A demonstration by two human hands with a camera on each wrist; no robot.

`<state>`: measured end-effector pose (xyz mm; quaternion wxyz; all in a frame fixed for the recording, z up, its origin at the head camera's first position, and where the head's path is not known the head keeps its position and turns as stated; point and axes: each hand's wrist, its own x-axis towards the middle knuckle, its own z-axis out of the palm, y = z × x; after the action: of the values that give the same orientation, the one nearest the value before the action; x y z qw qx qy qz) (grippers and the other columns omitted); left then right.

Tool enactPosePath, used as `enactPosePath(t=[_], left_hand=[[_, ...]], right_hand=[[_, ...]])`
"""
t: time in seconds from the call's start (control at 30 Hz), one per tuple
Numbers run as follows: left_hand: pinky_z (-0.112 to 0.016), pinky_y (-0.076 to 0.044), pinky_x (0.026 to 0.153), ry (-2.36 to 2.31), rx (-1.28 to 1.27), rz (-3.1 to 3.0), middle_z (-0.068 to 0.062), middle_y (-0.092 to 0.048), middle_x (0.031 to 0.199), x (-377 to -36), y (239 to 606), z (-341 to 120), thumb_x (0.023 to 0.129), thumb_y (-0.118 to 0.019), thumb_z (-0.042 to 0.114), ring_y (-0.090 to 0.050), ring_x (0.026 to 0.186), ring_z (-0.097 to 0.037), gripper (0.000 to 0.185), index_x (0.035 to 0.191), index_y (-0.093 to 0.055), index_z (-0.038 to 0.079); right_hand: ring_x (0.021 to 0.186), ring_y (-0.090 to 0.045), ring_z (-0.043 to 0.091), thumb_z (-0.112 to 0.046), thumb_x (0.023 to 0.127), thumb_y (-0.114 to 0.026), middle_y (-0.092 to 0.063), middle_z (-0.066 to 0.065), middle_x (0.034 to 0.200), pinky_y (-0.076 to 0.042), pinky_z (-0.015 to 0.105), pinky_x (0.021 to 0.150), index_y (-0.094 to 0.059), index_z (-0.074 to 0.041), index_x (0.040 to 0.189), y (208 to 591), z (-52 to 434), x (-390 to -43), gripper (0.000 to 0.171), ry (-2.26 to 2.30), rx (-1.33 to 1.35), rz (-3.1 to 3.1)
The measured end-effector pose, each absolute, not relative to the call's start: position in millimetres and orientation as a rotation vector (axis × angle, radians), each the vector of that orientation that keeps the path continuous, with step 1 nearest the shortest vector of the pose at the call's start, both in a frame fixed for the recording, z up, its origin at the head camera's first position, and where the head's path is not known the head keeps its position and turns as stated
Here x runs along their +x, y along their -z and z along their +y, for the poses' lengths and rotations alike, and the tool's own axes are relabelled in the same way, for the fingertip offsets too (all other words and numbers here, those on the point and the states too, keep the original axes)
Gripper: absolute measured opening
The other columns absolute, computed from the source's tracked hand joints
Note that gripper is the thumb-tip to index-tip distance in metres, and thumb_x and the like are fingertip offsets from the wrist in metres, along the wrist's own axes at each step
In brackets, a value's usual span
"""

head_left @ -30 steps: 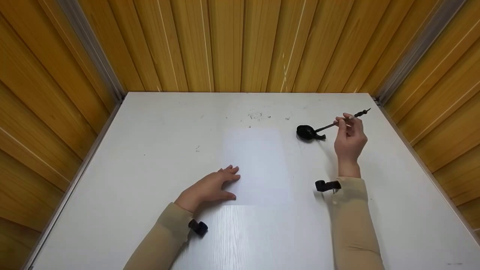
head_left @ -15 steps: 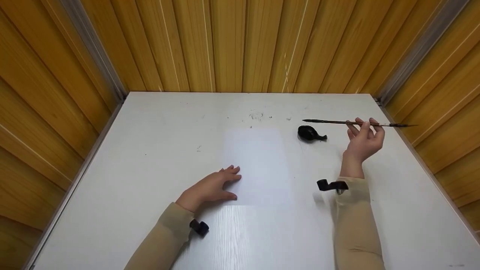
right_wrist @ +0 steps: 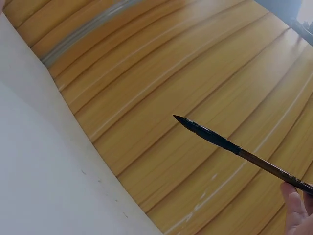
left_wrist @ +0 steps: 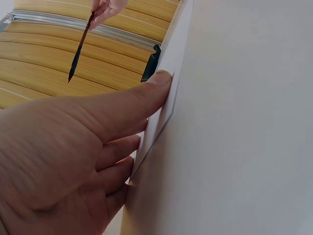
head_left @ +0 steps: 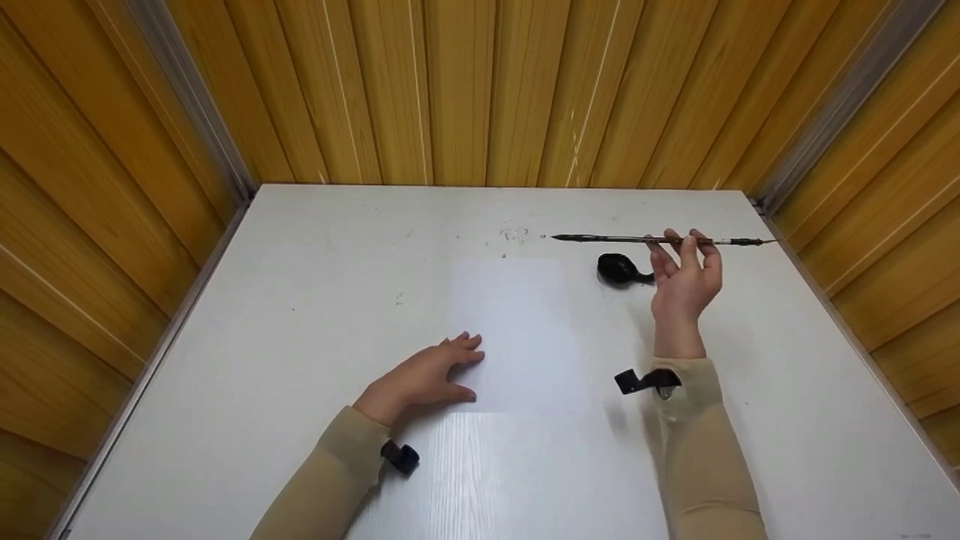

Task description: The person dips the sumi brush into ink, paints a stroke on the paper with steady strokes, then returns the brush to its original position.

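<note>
My right hand [head_left: 684, 289] pinches a long ink brush [head_left: 600, 238] by the middle of its handle, raised at the right of the table. The brush lies nearly level in the head view, its dark pointed bristles to the left. In the right wrist view the bristles of the brush [right_wrist: 208, 134] look black and come to a fine tip. A black rounded dish with a short spout-like handle [head_left: 617, 270] sits just below the brush, its handle end partly behind my right hand. With fingers spread, my left hand [head_left: 424, 379] rests on the left edge of a white sheet of paper [head_left: 521, 337].
The white table [head_left: 315, 247] carries dark smudges [head_left: 514, 235] behind the paper. Wood-look panels [head_left: 457, 90] wall it in at the back and both sides. A black camera mount [head_left: 649, 381] sticks out from the right sleeve, another mount [head_left: 401, 457] from the left.
The brush has come up out of the black dish, turned level with its bristles leftward, and then moved left. My left hand stays on the paper.
</note>
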<state>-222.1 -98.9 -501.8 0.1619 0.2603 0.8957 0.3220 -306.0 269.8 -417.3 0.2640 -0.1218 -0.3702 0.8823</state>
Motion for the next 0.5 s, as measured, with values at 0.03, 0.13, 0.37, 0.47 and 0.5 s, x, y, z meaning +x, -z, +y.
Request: enactPosePath(t=[0.03, 0.13, 0.37, 0.47, 0.5], left_hand=[[-0.048, -0.022, 0.131, -0.919, 0.735, 2.557, 0.001, -0.033, 0.169, -222.0, 501.7, -98.6, 0.090, -0.081, 0.022, -0.022, 0.160, -0.028, 0.068, 0.151, -0.053, 0.011], [-0.047, -0.022, 0.131, -0.921, 0.731, 2.559, 0.001, -0.034, 0.168, -222.1, 501.9, -97.7, 0.090, -0.081, 0.021, -0.023, 0.160, -0.027, 0.068, 0.151, -0.053, 0.011], [-0.046, -0.023, 0.131, -0.900, 0.714, 2.573, 0.005, -0.032, 0.169, -222.6, 503.9, -96.0, 0.090, -0.081, 0.024, -0.021, 0.160, -0.024, 0.069, 0.152, -0.052, 0.014], [-0.046, -0.022, 0.131, -0.898, 0.705, 2.570, 0.006, -0.032, 0.169, -222.7, 505.0, -96.6, 0.090, -0.081, 0.025, -0.021, 0.161, -0.023, 0.070, 0.152, -0.052, 0.015], [-0.047, -0.023, 0.131, -0.898, 0.717, 2.571, 0.005, -0.033, 0.169, -222.8, 505.4, -96.7, 0.090, -0.081, 0.025, -0.022, 0.160, -0.024, 0.069, 0.152, -0.052, 0.014]], right_hand=[[0.078, -0.079, 0.026, -0.016, 0.105, -0.057, -0.073, 0.011, 0.098, -0.060, 0.024, 0.062, -0.057, -0.006, 0.117, 417.0, 264.6, -305.4, 0.016, -2.373, -0.300, -1.030], [0.074, -0.079, 0.026, -0.016, 0.104, -0.058, -0.073, 0.013, 0.096, -0.060, 0.023, 0.060, -0.058, -0.005, 0.114, 417.5, 250.6, -304.1, 0.014, -2.354, -0.201, -1.071], [0.078, -0.080, 0.024, -0.017, 0.104, -0.058, -0.075, 0.012, 0.097, -0.062, 0.022, 0.063, -0.056, -0.003, 0.117, 421.1, 224.5, -298.0, 0.019, -2.279, -0.009, -1.203], [0.081, -0.080, 0.023, -0.017, 0.105, -0.058, -0.076, 0.010, 0.097, -0.063, 0.023, 0.064, -0.055, -0.003, 0.118, 424.4, 214.1, -294.8, 0.019, -2.240, 0.066, -1.269], [0.081, -0.080, 0.023, -0.016, 0.105, -0.058, -0.076, 0.009, 0.098, -0.063, 0.023, 0.065, -0.055, -0.003, 0.117, 425.9, 210.5, -293.7, 0.018, -2.223, 0.089, -1.294]])
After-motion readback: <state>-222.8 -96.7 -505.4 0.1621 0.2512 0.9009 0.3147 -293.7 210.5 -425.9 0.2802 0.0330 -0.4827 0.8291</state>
